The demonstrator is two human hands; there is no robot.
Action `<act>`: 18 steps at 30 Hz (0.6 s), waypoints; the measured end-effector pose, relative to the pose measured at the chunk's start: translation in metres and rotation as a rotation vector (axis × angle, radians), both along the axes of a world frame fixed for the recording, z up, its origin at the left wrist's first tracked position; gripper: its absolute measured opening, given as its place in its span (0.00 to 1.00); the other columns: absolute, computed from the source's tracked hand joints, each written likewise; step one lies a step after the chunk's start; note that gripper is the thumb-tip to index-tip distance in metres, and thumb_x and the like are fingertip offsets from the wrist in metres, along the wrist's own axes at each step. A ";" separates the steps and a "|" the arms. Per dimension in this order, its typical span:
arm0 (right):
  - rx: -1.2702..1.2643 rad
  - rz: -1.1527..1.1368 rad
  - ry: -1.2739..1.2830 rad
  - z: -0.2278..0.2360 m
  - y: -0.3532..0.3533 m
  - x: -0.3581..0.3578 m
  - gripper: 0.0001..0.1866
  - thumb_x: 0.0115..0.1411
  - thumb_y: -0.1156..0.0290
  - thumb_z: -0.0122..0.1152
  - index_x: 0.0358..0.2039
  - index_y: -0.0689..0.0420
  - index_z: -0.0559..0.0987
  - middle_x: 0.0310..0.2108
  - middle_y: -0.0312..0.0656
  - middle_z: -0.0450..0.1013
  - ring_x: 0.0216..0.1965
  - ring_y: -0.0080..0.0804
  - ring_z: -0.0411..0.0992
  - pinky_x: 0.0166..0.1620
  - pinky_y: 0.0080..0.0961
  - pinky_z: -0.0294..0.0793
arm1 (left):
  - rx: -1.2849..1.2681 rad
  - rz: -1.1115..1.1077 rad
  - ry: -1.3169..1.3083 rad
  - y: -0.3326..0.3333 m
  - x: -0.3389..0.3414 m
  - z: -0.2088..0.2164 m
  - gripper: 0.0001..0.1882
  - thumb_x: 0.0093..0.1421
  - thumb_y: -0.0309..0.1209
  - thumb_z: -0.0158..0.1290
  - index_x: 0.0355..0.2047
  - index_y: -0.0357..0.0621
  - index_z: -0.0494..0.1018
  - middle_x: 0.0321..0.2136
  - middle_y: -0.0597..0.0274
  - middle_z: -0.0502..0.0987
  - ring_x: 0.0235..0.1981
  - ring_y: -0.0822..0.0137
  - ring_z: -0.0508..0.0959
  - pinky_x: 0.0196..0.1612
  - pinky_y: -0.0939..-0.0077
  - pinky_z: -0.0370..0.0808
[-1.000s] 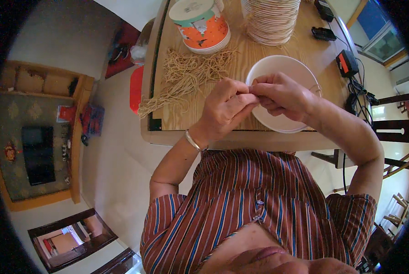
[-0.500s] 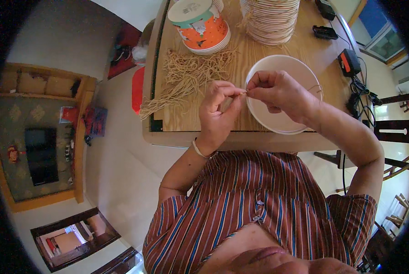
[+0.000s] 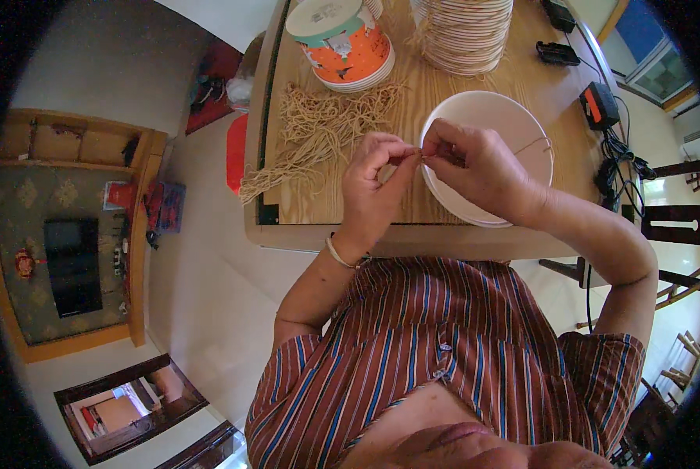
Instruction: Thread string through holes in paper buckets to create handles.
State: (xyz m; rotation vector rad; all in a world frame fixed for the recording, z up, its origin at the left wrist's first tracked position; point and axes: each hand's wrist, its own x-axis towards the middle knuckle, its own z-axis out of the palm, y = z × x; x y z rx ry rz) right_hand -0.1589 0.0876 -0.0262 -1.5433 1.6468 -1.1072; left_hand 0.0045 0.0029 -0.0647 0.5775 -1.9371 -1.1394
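My left hand [image 3: 375,184] and my right hand [image 3: 487,168] meet fingertip to fingertip at the left rim of a round white tub [image 3: 483,105]. Both are closed in a pinch on a thin beige cord, mostly hidden by the fingers. A length of this cord [image 3: 531,145] shows inside the tub, running from the right rim toward my right hand. Left of the tub lies a loose heap of similar beige cords [image 3: 326,129] on the wooden table [image 3: 409,94].
An orange and green printed tub [image 3: 350,55] stands upside down on stacked rims at the back left. Behind the white tub rises a tall stack of white tubs [image 3: 466,39] with cords along their rims. Black adapters [image 3: 598,107] and tangled cables [image 3: 620,160] lie along the right edge.
My hands stay pinched together at the left rim, with small finger shifts. The cord now stretches farther across the tub's inside from the right rim.
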 end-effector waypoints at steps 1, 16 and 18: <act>-0.015 -0.004 0.026 0.001 0.000 0.001 0.07 0.56 0.72 0.60 0.33 0.62 0.75 0.27 0.51 0.76 0.29 0.44 0.76 0.33 0.35 0.75 | 0.004 -0.031 -0.008 -0.002 0.000 0.000 0.06 0.56 0.19 0.56 0.35 0.38 0.76 0.32 0.61 0.73 0.35 0.69 0.75 0.40 0.78 0.72; -0.113 0.019 0.258 0.004 -0.002 -0.002 0.08 0.60 0.70 0.57 0.36 0.59 0.71 0.32 0.54 0.74 0.34 0.57 0.73 0.35 0.44 0.74 | -0.121 -0.234 -0.116 -0.028 -0.001 0.016 0.07 0.55 0.20 0.57 0.35 0.38 0.78 0.26 0.61 0.74 0.27 0.69 0.75 0.32 0.77 0.72; -0.117 0.012 0.236 0.003 -0.003 -0.003 0.08 0.60 0.70 0.57 0.36 0.59 0.71 0.32 0.54 0.74 0.34 0.57 0.73 0.35 0.44 0.74 | -0.127 -0.233 -0.112 -0.028 0.000 0.016 0.07 0.55 0.20 0.58 0.35 0.37 0.78 0.26 0.60 0.74 0.27 0.68 0.75 0.32 0.76 0.72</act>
